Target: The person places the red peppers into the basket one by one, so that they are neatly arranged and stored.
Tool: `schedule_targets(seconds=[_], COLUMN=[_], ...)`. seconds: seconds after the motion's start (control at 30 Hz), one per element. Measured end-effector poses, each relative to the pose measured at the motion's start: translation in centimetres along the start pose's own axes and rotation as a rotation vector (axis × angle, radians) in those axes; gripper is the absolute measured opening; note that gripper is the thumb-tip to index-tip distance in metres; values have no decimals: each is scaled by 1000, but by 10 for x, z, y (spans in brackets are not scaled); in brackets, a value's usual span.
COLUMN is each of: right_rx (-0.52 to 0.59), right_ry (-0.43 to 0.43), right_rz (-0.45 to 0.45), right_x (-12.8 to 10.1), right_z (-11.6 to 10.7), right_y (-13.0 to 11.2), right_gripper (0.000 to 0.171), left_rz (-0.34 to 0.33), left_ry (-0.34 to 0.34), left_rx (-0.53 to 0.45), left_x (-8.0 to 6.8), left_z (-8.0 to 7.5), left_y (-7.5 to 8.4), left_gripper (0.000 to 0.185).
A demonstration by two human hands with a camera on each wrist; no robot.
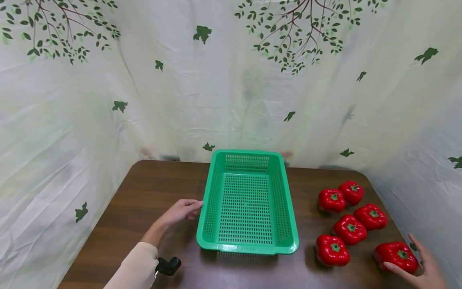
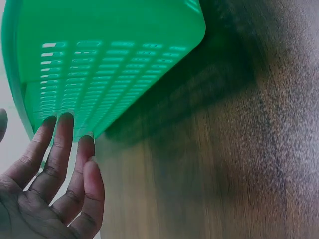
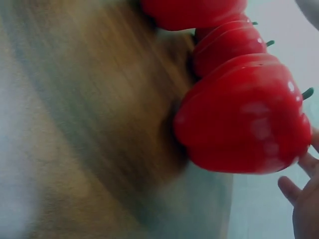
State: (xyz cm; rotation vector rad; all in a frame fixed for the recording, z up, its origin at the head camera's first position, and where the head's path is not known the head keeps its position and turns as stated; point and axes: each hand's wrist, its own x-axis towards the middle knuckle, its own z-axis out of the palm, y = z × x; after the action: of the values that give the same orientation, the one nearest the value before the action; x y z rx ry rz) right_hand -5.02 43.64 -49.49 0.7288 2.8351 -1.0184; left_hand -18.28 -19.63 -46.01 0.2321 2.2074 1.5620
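A green perforated plastic basket [image 1: 247, 249] stands empty in the middle of a dark wooden table [image 1: 144, 192]. My left hand [image 1: 187, 209] lies beside its left wall, fingers straight; in the left wrist view the fingertips [image 2: 62, 124] touch the basket's side [image 2: 109, 59]. Several red toy bell peppers [image 1: 349, 229] lie in a cluster to the right of the basket. My right hand [image 1: 420, 267] is spread open around the nearest pepper [image 1: 396, 256] at the front right, its fingers [image 3: 301, 199] at the edge of that pepper [image 3: 244, 119] without gripping it.
A leaf-printed white curtain [image 1: 231, 100] closes in the table on the back and both sides. A black wrist camera [image 1: 169, 265] sits on my left sleeve. Bare tabletop lies left of the basket.
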Motion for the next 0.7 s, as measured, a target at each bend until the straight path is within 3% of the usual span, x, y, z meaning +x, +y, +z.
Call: schedule_targets(seconds=[0.2, 0.37, 0.6, 0.7], right_rx=[26, 24, -21, -2], right_ry=[-18, -46, -151, -149], right_rz=[75, 31, 52, 41], right_x=[-3, -2, 2, 3], right_z=[8, 10, 6, 7], right_y=[0, 6, 11, 12], right_gripper=[119, 117, 118, 116], left_rz=[-52, -45, -24, -23], left_ry=[23, 5, -27, -31], left_rx=[7, -9, -33, -48], left_x=[1, 3, 6, 7], left_z=[3, 3, 2, 3], left_y=[1, 2, 2, 3], left_gripper=[44, 40, 39, 38])
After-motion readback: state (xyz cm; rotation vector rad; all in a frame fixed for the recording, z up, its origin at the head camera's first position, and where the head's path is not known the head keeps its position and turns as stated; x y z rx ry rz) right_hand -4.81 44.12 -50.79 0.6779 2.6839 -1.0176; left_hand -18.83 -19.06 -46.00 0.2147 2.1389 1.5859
